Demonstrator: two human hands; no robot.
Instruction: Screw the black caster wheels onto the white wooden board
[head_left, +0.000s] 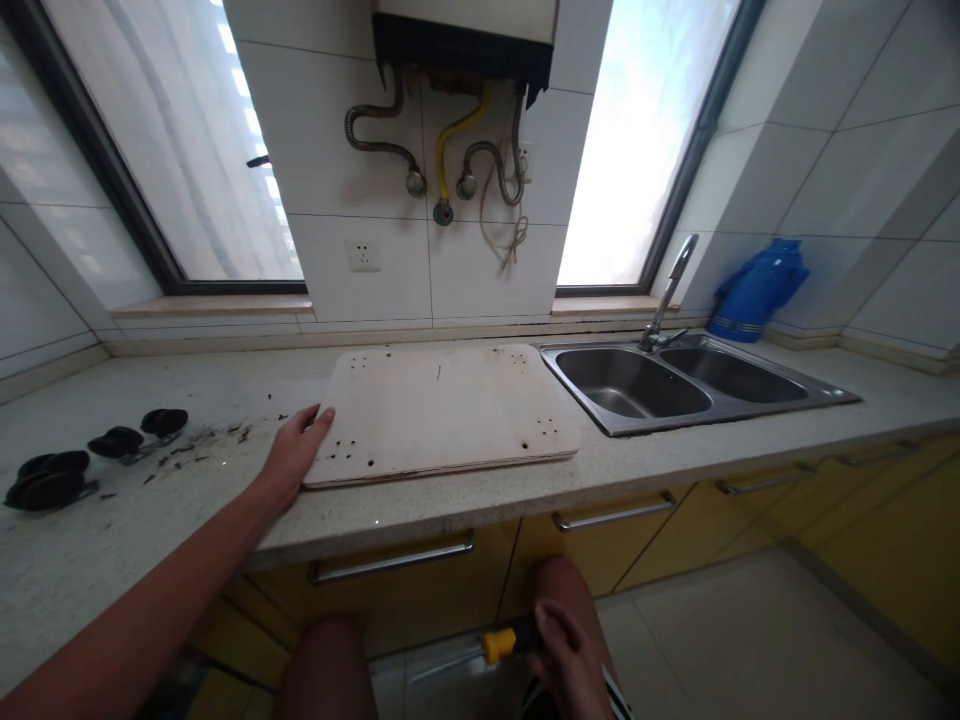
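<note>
A pale wooden board point(442, 410) with rounded corners and groups of small holes lies flat on the counter. My left hand point(295, 450) grips its left edge, fingers on the rim. Low in front of the cabinets, my right hand point(566, 650) is closed around the handle of a screwdriver point(499, 645). Its handle is black and yellow, and the long metal shaft points to the left, slightly blurred. Several black caster wheels point(116, 441) stand on the counter left of the board, with dark crumbs of debris point(202, 440) beside them.
A double steel sink point(622, 425) with a tap point(671, 290) adjoins the board's right side. A blue thermos point(761, 290) stands in the back right corner. Yellow cabinets with metal handles point(394, 560) run below the counter edge. Hoses and a water heater point(465, 45) hang above.
</note>
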